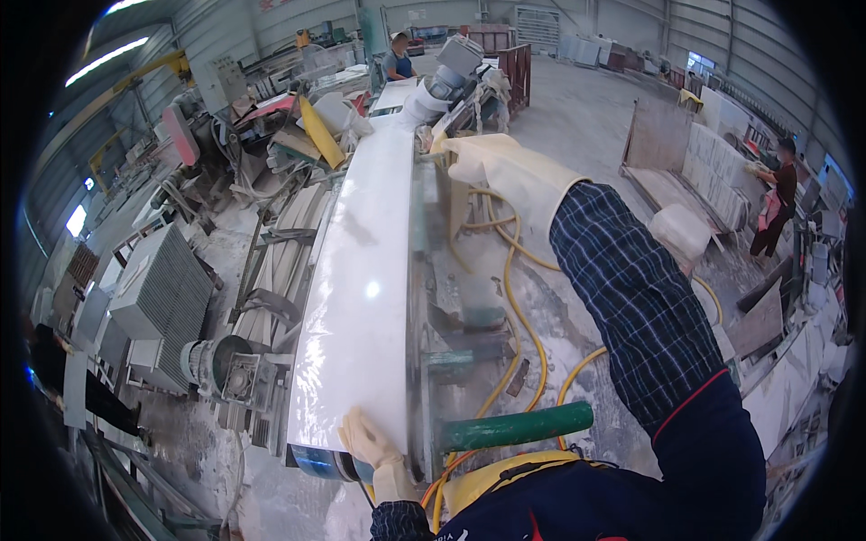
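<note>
A long, glossy white slab [361, 298] runs away from me over a machine bed, its near end above a blue roller [317, 462]. My left hand [365, 439], in a pale cream glove, rests on the slab's near right corner with fingers stretched over its top. Far along the right side, my right hand [465, 160], in a long cream glove, reaches to the machine edge beside the slab. Its fingertips are partly hidden and too indistinct to read. Just beyond stands a grey motor head [442, 86] above the slab.
Yellow hoses [528, 334] loop across the wet floor right of the bed. A green bar [519, 427] juts out near my body. Stacked grey slabs [158, 302] stand left. One person [397, 61] is behind the machine, another [778, 198] by upright slabs at right.
</note>
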Action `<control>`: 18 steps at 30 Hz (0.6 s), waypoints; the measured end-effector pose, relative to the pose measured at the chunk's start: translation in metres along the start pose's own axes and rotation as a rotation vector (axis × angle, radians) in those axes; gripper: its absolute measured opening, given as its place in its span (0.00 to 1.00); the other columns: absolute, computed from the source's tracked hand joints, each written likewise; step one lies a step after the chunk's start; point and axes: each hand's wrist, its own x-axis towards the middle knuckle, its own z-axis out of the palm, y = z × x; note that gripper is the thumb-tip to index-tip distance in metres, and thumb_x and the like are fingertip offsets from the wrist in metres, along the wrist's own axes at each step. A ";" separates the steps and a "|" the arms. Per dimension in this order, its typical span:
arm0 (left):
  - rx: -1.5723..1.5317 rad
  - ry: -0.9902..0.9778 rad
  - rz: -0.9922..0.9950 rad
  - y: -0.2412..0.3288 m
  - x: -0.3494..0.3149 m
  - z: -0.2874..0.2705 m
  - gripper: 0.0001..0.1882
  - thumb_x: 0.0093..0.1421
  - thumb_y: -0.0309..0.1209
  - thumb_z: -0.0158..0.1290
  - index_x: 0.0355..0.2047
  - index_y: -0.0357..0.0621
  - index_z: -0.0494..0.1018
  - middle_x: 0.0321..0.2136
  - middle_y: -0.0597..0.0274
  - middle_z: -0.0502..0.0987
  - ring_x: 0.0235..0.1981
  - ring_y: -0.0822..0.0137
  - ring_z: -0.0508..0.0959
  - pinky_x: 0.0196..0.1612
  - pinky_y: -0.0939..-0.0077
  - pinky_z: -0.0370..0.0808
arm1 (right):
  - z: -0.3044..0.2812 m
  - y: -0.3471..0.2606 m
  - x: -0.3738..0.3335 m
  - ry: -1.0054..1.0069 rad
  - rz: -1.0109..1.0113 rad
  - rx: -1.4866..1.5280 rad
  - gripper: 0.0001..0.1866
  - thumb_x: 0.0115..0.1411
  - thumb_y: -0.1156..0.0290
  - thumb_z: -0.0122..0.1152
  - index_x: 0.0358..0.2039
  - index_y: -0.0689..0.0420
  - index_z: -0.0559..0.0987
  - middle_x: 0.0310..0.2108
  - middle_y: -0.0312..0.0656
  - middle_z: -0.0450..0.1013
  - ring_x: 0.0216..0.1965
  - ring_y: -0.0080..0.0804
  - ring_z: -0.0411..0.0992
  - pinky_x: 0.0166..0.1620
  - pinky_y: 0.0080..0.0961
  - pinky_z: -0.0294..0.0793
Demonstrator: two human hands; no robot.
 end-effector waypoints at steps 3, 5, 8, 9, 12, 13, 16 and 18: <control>-0.007 0.008 -0.005 0.001 -0.001 -0.001 0.19 0.68 0.35 0.43 0.45 0.34 0.77 0.41 0.45 0.80 0.46 0.46 0.76 0.67 0.53 0.58 | -0.003 -0.004 0.004 0.016 0.017 -0.004 0.31 0.56 0.56 0.61 0.60 0.49 0.73 0.54 0.43 0.76 0.52 0.46 0.77 0.52 0.40 0.78; 0.005 0.032 0.012 0.001 -0.002 -0.002 0.19 0.68 0.35 0.43 0.46 0.34 0.77 0.41 0.45 0.80 0.47 0.46 0.76 0.67 0.52 0.58 | -0.005 -0.006 0.004 0.028 0.001 0.020 0.31 0.56 0.56 0.60 0.61 0.50 0.72 0.54 0.43 0.77 0.52 0.46 0.77 0.52 0.40 0.78; 0.011 0.046 0.022 -0.001 -0.003 -0.002 0.19 0.68 0.35 0.43 0.47 0.34 0.77 0.43 0.44 0.80 0.48 0.46 0.76 0.67 0.52 0.58 | -0.006 -0.004 0.007 0.004 -0.026 0.016 0.32 0.57 0.56 0.59 0.62 0.50 0.71 0.53 0.43 0.77 0.51 0.45 0.77 0.51 0.39 0.78; 0.008 0.033 0.009 -0.001 -0.004 -0.003 0.19 0.69 0.35 0.43 0.47 0.34 0.77 0.44 0.44 0.80 0.49 0.45 0.76 0.68 0.52 0.58 | -0.005 -0.002 0.010 0.004 -0.022 0.019 0.30 0.56 0.56 0.58 0.61 0.45 0.71 0.52 0.41 0.77 0.51 0.43 0.77 0.51 0.38 0.77; 0.010 0.022 -0.030 -0.002 -0.007 -0.004 0.20 0.69 0.35 0.44 0.48 0.33 0.78 0.46 0.43 0.80 0.53 0.45 0.76 0.69 0.52 0.57 | 0.002 0.004 0.021 -0.006 -0.009 0.026 0.27 0.56 0.57 0.55 0.59 0.37 0.72 0.50 0.38 0.78 0.50 0.39 0.78 0.52 0.35 0.75; 0.008 0.025 -0.024 -0.002 -0.008 -0.005 0.20 0.69 0.35 0.44 0.48 0.32 0.78 0.47 0.43 0.80 0.54 0.45 0.75 0.69 0.53 0.57 | 0.004 0.006 0.024 -0.017 0.002 0.025 0.27 0.56 0.57 0.55 0.59 0.37 0.72 0.50 0.39 0.78 0.50 0.39 0.78 0.52 0.35 0.75; 0.045 0.049 -0.005 -0.004 -0.010 -0.005 0.21 0.69 0.35 0.44 0.48 0.31 0.78 0.48 0.44 0.80 0.55 0.44 0.75 0.69 0.53 0.56 | 0.012 0.003 0.021 -0.059 0.026 0.255 0.28 0.57 0.57 0.55 0.60 0.38 0.73 0.52 0.39 0.77 0.51 0.38 0.77 0.53 0.34 0.74; 0.030 0.042 -0.031 -0.005 -0.012 -0.005 0.21 0.69 0.36 0.44 0.48 0.31 0.78 0.48 0.44 0.80 0.55 0.44 0.75 0.69 0.53 0.56 | 0.004 -0.003 0.011 -0.079 -0.058 0.208 0.29 0.57 0.57 0.55 0.62 0.40 0.73 0.53 0.40 0.77 0.52 0.38 0.77 0.54 0.33 0.74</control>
